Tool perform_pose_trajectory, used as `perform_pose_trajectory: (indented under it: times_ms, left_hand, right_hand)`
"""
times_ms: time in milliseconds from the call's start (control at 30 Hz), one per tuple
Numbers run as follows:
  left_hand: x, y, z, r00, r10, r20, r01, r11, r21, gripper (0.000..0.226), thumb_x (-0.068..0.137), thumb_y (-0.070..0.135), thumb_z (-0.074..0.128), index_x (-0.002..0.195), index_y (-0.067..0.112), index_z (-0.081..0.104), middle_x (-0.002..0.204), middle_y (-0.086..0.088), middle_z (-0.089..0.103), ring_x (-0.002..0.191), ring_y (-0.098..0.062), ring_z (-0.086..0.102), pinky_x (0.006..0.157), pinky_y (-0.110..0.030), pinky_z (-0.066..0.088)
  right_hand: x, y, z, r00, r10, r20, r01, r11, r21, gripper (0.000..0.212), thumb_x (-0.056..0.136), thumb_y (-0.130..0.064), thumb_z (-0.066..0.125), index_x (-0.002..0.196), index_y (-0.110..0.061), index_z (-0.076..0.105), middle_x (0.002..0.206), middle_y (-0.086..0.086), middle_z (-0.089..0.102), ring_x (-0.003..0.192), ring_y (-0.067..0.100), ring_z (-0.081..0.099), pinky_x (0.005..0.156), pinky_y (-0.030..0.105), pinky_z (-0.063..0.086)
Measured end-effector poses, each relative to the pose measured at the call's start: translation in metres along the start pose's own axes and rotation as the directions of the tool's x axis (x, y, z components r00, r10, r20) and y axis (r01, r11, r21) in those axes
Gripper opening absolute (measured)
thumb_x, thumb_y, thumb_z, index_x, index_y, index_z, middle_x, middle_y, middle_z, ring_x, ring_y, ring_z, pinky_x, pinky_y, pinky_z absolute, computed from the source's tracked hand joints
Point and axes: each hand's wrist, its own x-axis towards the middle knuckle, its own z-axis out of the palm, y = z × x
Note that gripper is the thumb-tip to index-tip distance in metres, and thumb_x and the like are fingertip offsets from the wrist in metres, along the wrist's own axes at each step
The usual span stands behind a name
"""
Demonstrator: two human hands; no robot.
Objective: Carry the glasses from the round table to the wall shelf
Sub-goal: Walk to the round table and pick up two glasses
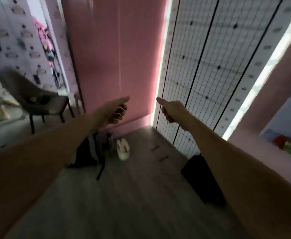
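Both my arms reach forward over a grey floor in a blurred view. My left hand [114, 111] has its fingers curled in and its thumb stuck out, in front of a pink wall panel [115, 57]. My right hand [169, 109] is also curled with the thumb pointing left, at the edge of a white gridded blind [201, 66]. I see nothing in either hand. No glasses, round table or wall shelf appear in this view.
A dark chair [38, 100] stands at the left. A black bag [88, 152] and a small white object [123, 150] lie on the floor below my left hand. A flat black item [203, 178] leans by the blind. A ledge with colourful things [289, 145] sits at the right.
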Motion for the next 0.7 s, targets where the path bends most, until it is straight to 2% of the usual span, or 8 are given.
perform_pose_trajectory:
  times_ms: [100,167,300,400,467,567,633,700]
  left_hand:
    - [-0.006,-0.074,-0.012,0.988,-0.152,0.026,0.148,0.983,0.106,0.030,0.078,0.052,0.067,0.074,0.024,0.058,0.053,0.009,0.060,0.049,-0.009,0.050,0.052,-0.019,0.035]
    - [-0.025,-0.142,-0.018,0.968,-0.249,0.002,0.246,0.956,0.157,0.027,0.091,0.047,0.056,0.079,0.023,0.060,0.063,0.006,0.065,0.056,-0.010,0.057,0.060,-0.023,0.038]
    - [-0.087,-0.279,-0.029,0.894,-0.440,-0.086,0.449,0.873,0.190,0.027,0.100,0.036,0.048,0.079,0.020,0.053,0.071,-0.003,0.056,0.044,-0.007,0.053,0.045,-0.014,0.038]
    - [-0.156,-0.387,-0.042,0.802,-0.572,-0.173,0.597,0.761,0.253,0.025,0.097,0.036,0.052,0.080,0.019,0.057,0.078,-0.005,0.060,0.059,-0.015,0.052,0.055,-0.021,0.038]
    - [-0.211,-0.448,-0.038,0.733,-0.652,-0.195,0.680,0.689,0.252,0.029,0.098,0.031,0.053,0.073,0.016,0.056,0.074,-0.007,0.058,0.057,-0.017,0.050,0.050,-0.021,0.038]
    - [-0.288,-0.513,-0.018,0.581,-0.796,-0.169,0.807,0.535,0.251,0.029,0.096,0.028,0.054,0.078,0.007,0.064,0.078,-0.014,0.063,0.065,-0.025,0.058,0.046,-0.022,0.043]
    - [-0.327,-0.542,-0.001,0.504,-0.856,-0.114,0.851,0.469,0.236,0.038,0.093,0.039,0.052,0.093,0.006,0.071,0.094,-0.013,0.070,0.085,-0.031,0.067,0.065,-0.032,0.054]
    - [-0.351,-0.557,0.007,0.485,-0.860,-0.158,0.873,0.466,0.145,0.038,0.091,0.043,0.052,0.102,0.013,0.073,0.112,-0.007,0.071,0.104,-0.026,0.066,0.087,-0.031,0.050]
  right_hand:
    - [0.004,0.043,0.041,0.989,-0.021,0.149,0.054,0.974,-0.222,0.037,0.093,-0.043,0.065,0.075,-0.011,0.064,0.064,0.004,0.061,0.056,0.016,0.056,0.059,0.028,0.046]
    - [-0.004,0.087,0.080,0.958,0.063,0.280,0.025,0.954,-0.299,0.026,0.096,-0.034,0.063,0.086,-0.010,0.064,0.070,0.005,0.064,0.059,0.018,0.059,0.059,0.027,0.048]
    - [-0.033,0.179,0.158,0.857,0.247,0.453,-0.016,0.891,-0.455,0.017,0.096,-0.031,0.062,0.090,-0.015,0.065,0.081,0.007,0.068,0.063,0.019,0.062,0.057,0.026,0.046]
    - [-0.072,0.248,0.206,0.731,0.399,0.554,0.001,0.811,-0.585,0.021,0.096,-0.032,0.061,0.090,-0.013,0.069,0.087,0.009,0.073,0.071,0.023,0.068,0.055,0.026,0.047]
    - [-0.105,0.288,0.230,0.632,0.494,0.597,0.021,0.759,-0.650,0.027,0.095,-0.033,0.059,0.091,-0.008,0.071,0.094,0.014,0.074,0.077,0.027,0.072,0.057,0.028,0.050]
    - [-0.156,0.327,0.264,0.451,0.602,0.659,0.187,0.659,-0.729,0.032,0.098,-0.030,0.054,0.102,-0.005,0.074,0.110,0.017,0.073,0.104,0.032,0.069,0.085,0.036,0.054]
    - [-0.191,0.341,0.279,0.319,0.661,0.679,0.317,0.601,-0.734,0.031,0.098,-0.029,0.053,0.114,-0.010,0.072,0.124,0.013,0.069,0.113,0.021,0.063,0.084,0.028,0.049]
    - [-0.219,0.354,0.295,0.250,0.714,0.654,0.364,0.557,-0.746,0.031,0.097,-0.034,0.051,0.110,-0.014,0.070,0.127,0.011,0.067,0.111,0.020,0.063,0.072,0.023,0.041]
